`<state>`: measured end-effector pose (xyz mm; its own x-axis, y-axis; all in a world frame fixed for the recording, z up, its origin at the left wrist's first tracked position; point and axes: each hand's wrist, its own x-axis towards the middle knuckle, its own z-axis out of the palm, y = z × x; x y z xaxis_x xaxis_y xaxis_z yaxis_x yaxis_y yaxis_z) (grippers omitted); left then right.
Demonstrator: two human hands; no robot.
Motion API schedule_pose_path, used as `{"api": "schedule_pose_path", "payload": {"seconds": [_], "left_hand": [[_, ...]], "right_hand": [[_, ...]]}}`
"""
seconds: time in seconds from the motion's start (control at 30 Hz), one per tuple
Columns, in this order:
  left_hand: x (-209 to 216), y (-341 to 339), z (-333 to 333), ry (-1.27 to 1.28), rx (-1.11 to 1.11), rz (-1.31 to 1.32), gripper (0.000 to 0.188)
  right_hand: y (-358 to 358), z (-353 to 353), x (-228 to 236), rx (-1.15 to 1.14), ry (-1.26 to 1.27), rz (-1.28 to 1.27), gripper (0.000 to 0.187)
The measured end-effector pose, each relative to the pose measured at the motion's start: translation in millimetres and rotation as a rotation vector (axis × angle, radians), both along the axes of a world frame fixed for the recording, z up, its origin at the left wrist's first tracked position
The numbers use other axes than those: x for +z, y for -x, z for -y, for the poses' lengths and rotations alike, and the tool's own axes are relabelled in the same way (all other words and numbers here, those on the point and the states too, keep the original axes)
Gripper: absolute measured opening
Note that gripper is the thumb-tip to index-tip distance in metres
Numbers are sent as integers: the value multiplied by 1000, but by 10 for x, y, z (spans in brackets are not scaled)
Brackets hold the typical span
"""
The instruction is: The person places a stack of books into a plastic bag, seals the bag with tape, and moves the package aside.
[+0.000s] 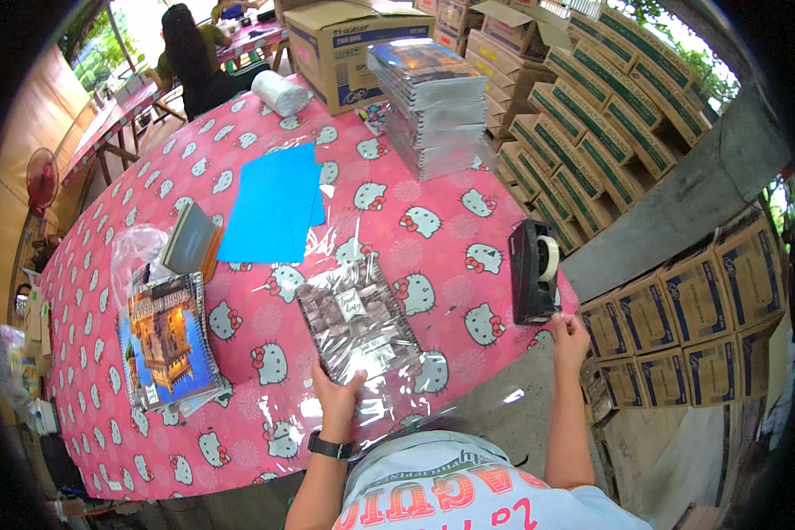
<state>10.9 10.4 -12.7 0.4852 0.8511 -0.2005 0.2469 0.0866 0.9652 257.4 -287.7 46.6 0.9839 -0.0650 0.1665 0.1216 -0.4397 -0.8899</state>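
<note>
Left hand (337,397) on the notebook (353,309), thumb lying across the lower part of the cover, the other fingers at its left edge, and that's a pinching grip! Over on the other side, the right hand (571,343) is up by the near end of the black tape dispenser (533,274), fingertips bunched together (whether a bit of tape sits between them, I cannot tell). Front and centre, the notebook, grey patterned cover with a pale label, lies on the pink tablecloth (247,371), with shiny clear plastic (397,415) around it, spreading toward the table's edge. Just beyond it, blue sheets (269,208) overlap, flat on the cloth. Off to the left, a spiral notebook (168,340) with a bright building on its cover tops a small pile. At the far side stands a tall stack of notebooks (433,115), a cardboard box (344,57) right behind it, and a white roll (280,93) lies to the box's left!
</note>
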Motion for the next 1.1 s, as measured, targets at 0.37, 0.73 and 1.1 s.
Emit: {"api": "schedule_pose_path", "payload": {"seconds": [0.37, 0.73, 1.1], "left_hand": [[63, -19, 33, -25, 17, -54, 87], [2, -13, 37, -100, 7, -114, 96], [885, -412, -200, 493, -101, 436, 48]], "right_hand": [[355, -1067, 316, 1194, -65, -813, 16], [442, -2888, 672, 1635, 1380, 364, 43], [159, -1911, 8, 1134, -20, -522, 69]]}}
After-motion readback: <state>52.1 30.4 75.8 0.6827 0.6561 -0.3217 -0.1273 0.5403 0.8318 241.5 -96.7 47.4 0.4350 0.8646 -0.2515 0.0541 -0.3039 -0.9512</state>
